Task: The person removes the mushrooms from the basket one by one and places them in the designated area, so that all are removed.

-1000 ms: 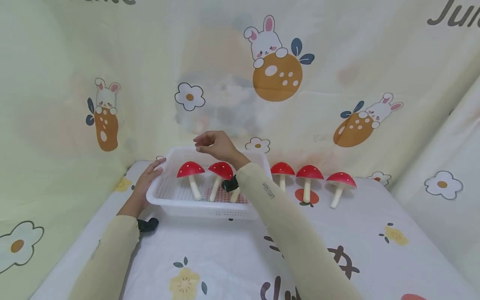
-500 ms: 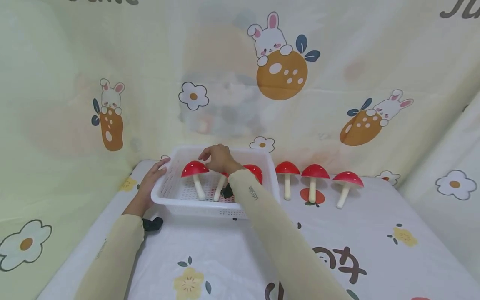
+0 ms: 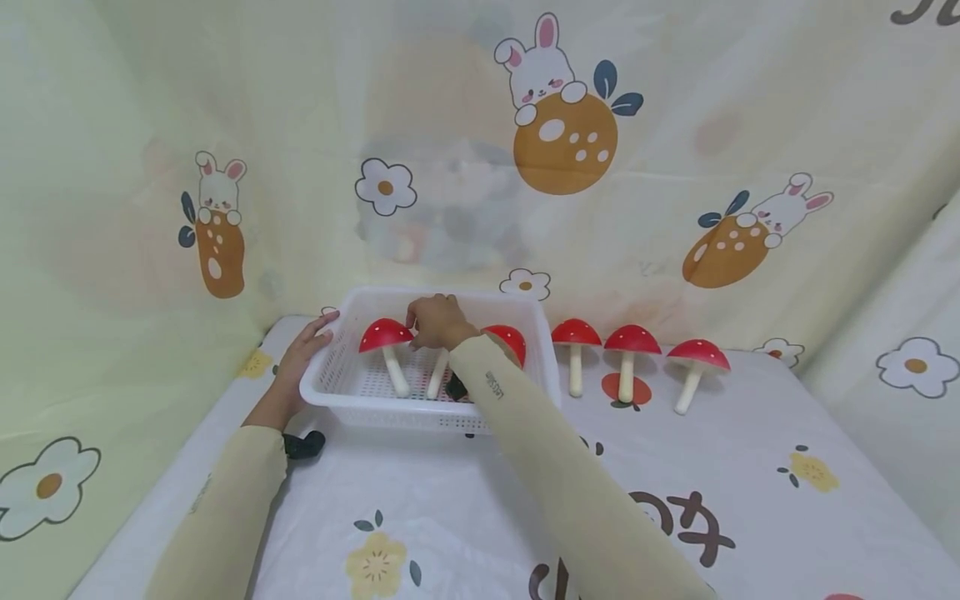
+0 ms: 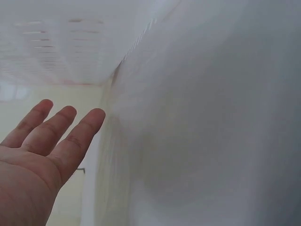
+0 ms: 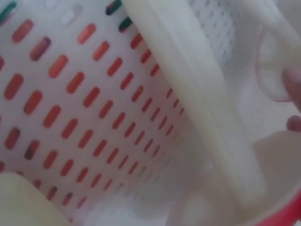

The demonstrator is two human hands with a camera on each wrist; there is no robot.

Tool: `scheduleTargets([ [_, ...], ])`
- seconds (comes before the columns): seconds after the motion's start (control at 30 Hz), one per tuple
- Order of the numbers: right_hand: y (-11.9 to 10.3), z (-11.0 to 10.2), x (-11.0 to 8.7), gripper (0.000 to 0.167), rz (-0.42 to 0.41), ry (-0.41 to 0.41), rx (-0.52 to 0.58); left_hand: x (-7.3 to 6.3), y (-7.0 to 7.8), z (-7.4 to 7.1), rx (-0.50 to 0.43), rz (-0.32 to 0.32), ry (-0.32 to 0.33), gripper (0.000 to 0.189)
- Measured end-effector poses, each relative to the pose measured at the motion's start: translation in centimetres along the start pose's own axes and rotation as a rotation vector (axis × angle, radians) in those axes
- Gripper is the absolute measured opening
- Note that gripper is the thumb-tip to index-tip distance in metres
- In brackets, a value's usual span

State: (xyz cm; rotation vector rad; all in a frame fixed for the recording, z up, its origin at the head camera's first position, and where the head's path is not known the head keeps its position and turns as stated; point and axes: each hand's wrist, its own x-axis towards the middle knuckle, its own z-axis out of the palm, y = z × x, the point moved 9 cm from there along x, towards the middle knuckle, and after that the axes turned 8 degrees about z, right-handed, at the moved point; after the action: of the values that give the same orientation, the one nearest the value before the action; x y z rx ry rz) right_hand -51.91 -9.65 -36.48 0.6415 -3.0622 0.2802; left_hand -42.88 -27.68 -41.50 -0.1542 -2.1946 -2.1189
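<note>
A white plastic basket (image 3: 420, 414) holds three toy mushrooms with red, white-dotted caps and cream stems. My right hand (image 3: 441, 321) is curled over the cap of the middle mushroom (image 3: 438, 373), hiding that cap; its stem (image 5: 197, 94) shows in the right wrist view. The left mushroom (image 3: 387, 335) lies just beside my thumb. The right mushroom (image 3: 508, 342) is partly covered by my right wrist. My left hand (image 3: 296, 362) rests along the basket's left side, and its fingers (image 4: 77, 141) look straight in the left wrist view.
Three more toy mushrooms lie in a row on the cloth right of the basket: a near one (image 3: 576, 333), a middle one (image 3: 632, 340) and a far-right one (image 3: 699, 357). A printed curtain (image 3: 450, 100) hangs behind the cloth-covered table (image 3: 420, 492).
My right hand has come down from above the basket's back onto the middle mushroom's cap. My left hand has stayed at the basket's left side.
</note>
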Motion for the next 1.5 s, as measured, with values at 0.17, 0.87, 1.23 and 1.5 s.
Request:
scheduleTargets([
  [0.17,-0.1,-0.1,0.3,0.029,0.003,0.018,0.061,-0.1,0.3,0.1,-0.014,0.006,0.000,0.052],
  [0.87,-1.3,-2.9,-0.9,0.013,-0.037,0.072,0.211,0.1,0.5,-0.3,-0.026,0.010,0.003,0.049],
  [1.23,0.5,-6.1,-3.3,0.016,0.030,0.206,0.384,-0.4,0.4,0.1,-0.048,0.002,-0.001,0.051],
  [1.5,3.5,-9.9,-5.5,0.014,0.113,0.325,0.489,-0.4,0.4,0.3,-0.068,0.018,-0.013,0.050],
])
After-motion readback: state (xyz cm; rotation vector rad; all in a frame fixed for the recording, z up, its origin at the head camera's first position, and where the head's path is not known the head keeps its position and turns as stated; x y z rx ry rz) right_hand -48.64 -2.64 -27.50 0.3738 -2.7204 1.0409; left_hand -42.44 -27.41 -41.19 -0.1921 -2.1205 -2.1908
